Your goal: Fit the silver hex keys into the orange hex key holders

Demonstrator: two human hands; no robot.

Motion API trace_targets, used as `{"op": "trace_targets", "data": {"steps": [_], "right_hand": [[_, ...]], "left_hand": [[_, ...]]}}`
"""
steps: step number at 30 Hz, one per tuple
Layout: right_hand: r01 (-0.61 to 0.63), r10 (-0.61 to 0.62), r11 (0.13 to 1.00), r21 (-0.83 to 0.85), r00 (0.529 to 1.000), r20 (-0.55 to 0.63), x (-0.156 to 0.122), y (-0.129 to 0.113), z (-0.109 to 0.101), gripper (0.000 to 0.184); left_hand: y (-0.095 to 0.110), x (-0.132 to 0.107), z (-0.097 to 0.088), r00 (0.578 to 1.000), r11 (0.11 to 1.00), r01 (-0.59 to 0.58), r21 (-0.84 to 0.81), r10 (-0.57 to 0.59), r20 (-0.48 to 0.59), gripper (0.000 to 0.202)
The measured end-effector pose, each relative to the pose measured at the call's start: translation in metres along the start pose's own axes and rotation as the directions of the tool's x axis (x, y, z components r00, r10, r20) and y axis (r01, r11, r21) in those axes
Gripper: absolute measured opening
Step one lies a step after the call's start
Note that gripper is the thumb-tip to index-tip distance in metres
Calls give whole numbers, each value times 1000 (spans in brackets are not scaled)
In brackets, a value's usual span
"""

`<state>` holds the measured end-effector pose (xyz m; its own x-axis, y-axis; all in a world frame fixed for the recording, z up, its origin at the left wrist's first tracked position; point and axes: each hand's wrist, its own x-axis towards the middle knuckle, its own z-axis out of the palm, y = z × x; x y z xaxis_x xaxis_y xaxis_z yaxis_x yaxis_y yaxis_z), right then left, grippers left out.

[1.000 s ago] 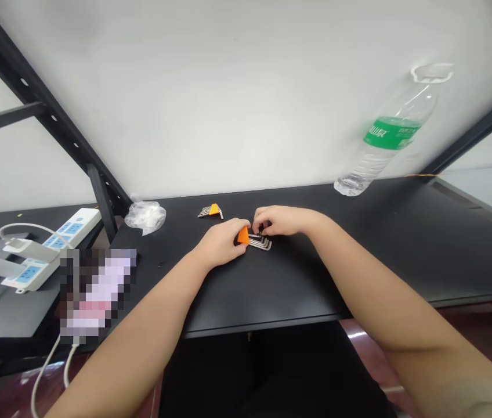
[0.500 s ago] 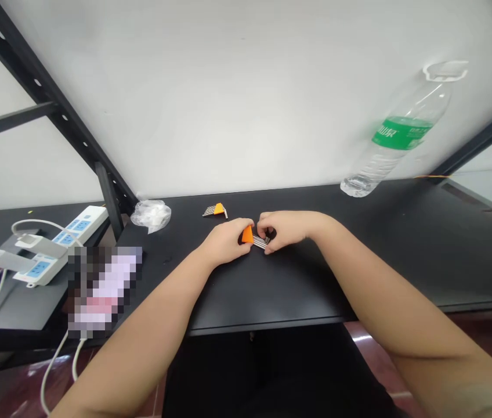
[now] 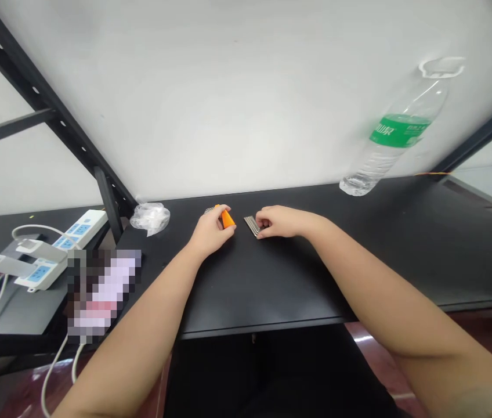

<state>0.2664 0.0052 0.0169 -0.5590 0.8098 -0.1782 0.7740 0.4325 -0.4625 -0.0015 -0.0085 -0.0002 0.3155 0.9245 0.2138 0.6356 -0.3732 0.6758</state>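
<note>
On my feed, my left hand (image 3: pixel 209 233) is pinching an orange holder (image 3: pixel 227 219), my right hand (image 3: pixel 281 222) is gripping some hex keys (image 3: pixel 252 226), both around mid-tabletop (image 3: pixel 263 290), nearer the back edge. A plastic bag (image 3: pixel 150 218) is sitting by the back left corner. Towards the back right, a bottle's (image 3: pixel 374 165) green label (image 3: pixel 398 131) is showing 山泉; I'm not managing the smaller print.

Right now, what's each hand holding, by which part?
Left hand: orange hex-key holder, by opposite ends. Right hand: hex keys, by their right side.
</note>
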Motion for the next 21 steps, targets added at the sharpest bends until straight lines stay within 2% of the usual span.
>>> {"op": "trace_targets", "data": {"steps": [6,10,11,14,17,21], "right_hand": [[-46,37,998,-49,984,-176,6,10,4,36],[4,-23,998,-70,961,-275,2,7,1,17],[35,-56,996,-82,959,-277,1,5,1,14],[119,-151,984,-135,955,-254,0,-1,2,23],[137,-181,972,-192,956,-230,3,-5,6,30],[156,-204,959,-235,960,-194,4,-8,10,27]], "left_hand": [[-14,2,-2,997,988,-74,134,75,-4,62],[-18,1,-4,998,987,-64,147,66,-6,61],[-18,1,-4,998,989,-56,140,55,6,60],[-17,0,-3,999,993,-36,115,32,40,59],[-15,0,-3,999,995,-26,100,21,50,58],[-14,1,-3,998,996,-14,88,9,61,58]]}}
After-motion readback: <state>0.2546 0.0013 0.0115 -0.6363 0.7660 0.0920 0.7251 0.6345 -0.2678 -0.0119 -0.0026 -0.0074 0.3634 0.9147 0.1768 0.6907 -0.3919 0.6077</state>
